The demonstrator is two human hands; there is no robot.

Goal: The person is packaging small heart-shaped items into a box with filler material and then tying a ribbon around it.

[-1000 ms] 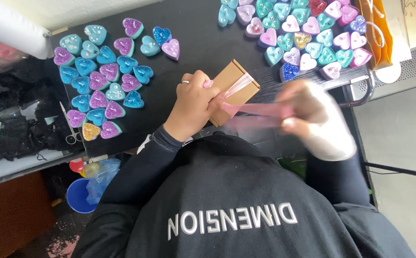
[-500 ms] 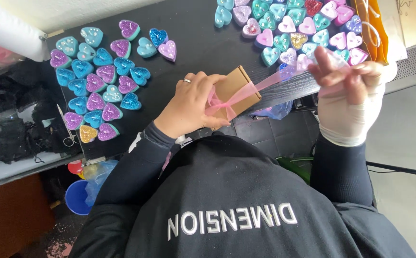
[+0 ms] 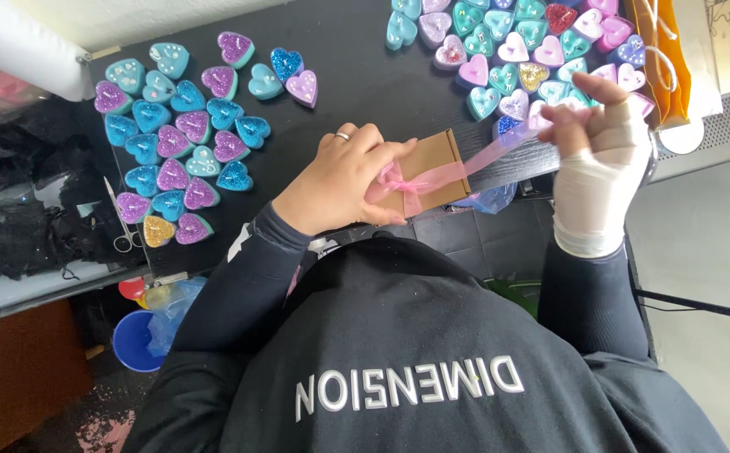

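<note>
The left hand (image 3: 340,180) is closed over a small brown box (image 3: 432,168) at the near edge of the black tabletop (image 3: 357,84), fingers pinching the pink ribbon (image 3: 466,168) knotted across it. The right hand (image 3: 604,143), wrapped in a white bandage, grips the ribbon's free end, stretched taut to the right. Glittery heart-shaped pieces (image 3: 185,143) lie in clusters on both sides, and scissors (image 3: 117,222) lie at the left edge.

A small brown cardboard box (image 3: 429,170) sits at the near edge of the black table, lid shut, turned at a slight angle. A sheer pink ribbon (image 3: 499,151) crosses it, knotted at its left end, one tail stretched taut up to the right.
</note>
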